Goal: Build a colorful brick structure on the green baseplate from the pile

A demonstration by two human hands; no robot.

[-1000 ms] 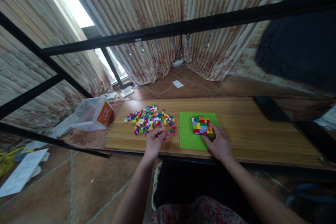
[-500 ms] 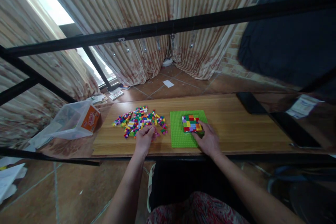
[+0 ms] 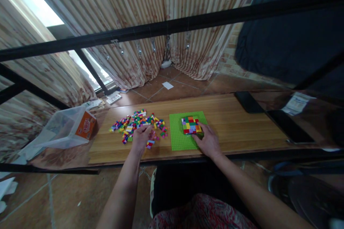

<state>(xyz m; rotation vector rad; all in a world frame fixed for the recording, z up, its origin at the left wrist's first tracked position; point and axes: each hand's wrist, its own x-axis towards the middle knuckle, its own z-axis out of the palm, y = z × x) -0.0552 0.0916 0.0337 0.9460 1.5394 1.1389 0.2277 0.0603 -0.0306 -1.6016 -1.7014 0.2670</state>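
A block of multicoloured toy bricks point(image 3: 190, 126) sits on the green studded baseplate point(image 3: 176, 139). My right hand point(image 3: 209, 141) grips its near right corner, with the thumb at the near edge and the fingers along the right side. Left of the plate, loose toy bricks point(image 3: 129, 129) in many colours are spread in a pile on the wooden board. Over the near right part of this pile is my left hand point(image 3: 141, 137), its thumb and fingers pinched together. Whatever is between those fingertips is too small to make out. A few bricks lie just right of that hand.
A clear plastic box point(image 3: 63, 128) with an orange label stands left of the board point(image 3: 228, 125). Two dark, flat, phone-like objects point(image 3: 248, 102) lie at the right, near a white packet point(image 3: 298, 103). A black metal bar point(image 3: 172, 30) crosses beyond the board.
My left hand has shifted slightly away from me over the pile, uncovering a few bricks near the front. My right hand stays at the brick block. The whole view has shifted a little.
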